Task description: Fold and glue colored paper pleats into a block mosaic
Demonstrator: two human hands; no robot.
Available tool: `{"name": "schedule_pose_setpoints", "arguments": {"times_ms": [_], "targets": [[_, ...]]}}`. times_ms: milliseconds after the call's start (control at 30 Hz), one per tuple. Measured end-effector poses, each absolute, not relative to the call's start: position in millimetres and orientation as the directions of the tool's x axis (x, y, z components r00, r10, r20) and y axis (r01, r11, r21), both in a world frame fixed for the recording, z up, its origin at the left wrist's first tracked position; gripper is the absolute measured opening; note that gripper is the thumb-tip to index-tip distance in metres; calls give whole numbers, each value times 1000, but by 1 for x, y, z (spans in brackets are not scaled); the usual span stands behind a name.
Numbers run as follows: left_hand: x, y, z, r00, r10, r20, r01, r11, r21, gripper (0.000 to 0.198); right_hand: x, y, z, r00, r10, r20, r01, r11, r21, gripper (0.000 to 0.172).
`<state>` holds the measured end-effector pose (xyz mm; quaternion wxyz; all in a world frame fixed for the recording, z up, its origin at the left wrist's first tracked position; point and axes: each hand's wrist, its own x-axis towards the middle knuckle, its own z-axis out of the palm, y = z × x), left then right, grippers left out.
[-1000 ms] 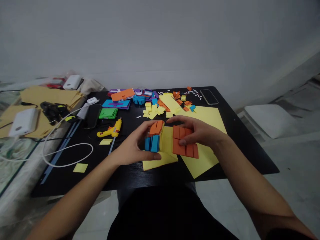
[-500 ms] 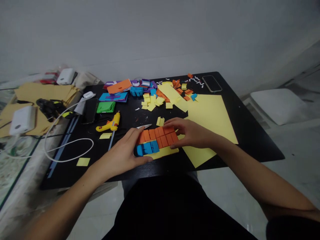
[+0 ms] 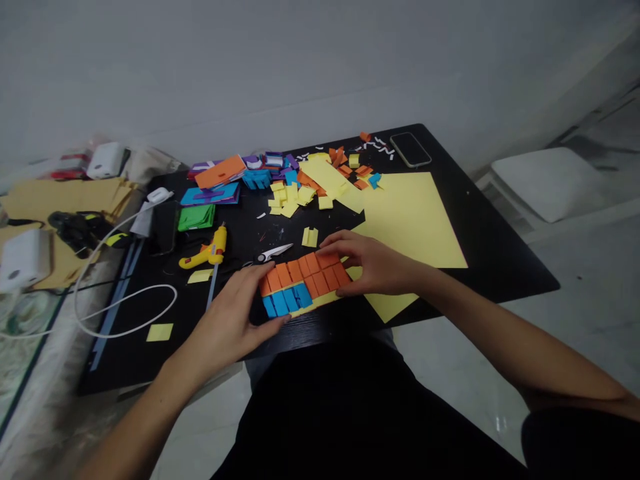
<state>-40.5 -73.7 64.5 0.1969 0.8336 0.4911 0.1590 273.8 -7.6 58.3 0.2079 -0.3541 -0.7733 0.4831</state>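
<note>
At the near edge of the black table (image 3: 490, 267), the person's left hand (image 3: 227, 313) and right hand (image 3: 375, 263) grasp opposite ends of an orange-and-blue paper block (image 3: 306, 281), each thumb on the near side and the fingers bent over the far side. A second ago its two parts stood opened apart; now they sit side by side, faces up, and the orange tabs (image 3: 324, 283) run on almost unbroken, which suggests the parts are being lined up as one piece. Its long axis goes from hand to hand, the right end slanting slightly away from the body, with the blue tabs (image 3: 287, 301) at the near left. Whether it rests on the table cannot be told. Just beyond lie scissors (image 3: 275, 252) and a folded yellow piece (image 3: 310, 237); farther back, a large yellow sheet (image 3: 415, 207) and, near the far corner, a phone (image 3: 411, 149).
</note>
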Motion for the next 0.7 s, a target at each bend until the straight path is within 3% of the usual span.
{"name": "schedule_pose_setpoints", "arguments": {"times_ms": [200, 700], "targets": [[-40, -76, 53, 533, 834, 141, 753, -544, 370, 66, 279, -8, 46, -715, 696, 59, 386, 463, -798, 61], [-32, -84, 32, 550, 822, 151, 768, -568, 297, 66, 284, -16, 15, -710, 703, 49, 420, 478, -771, 65]]}}
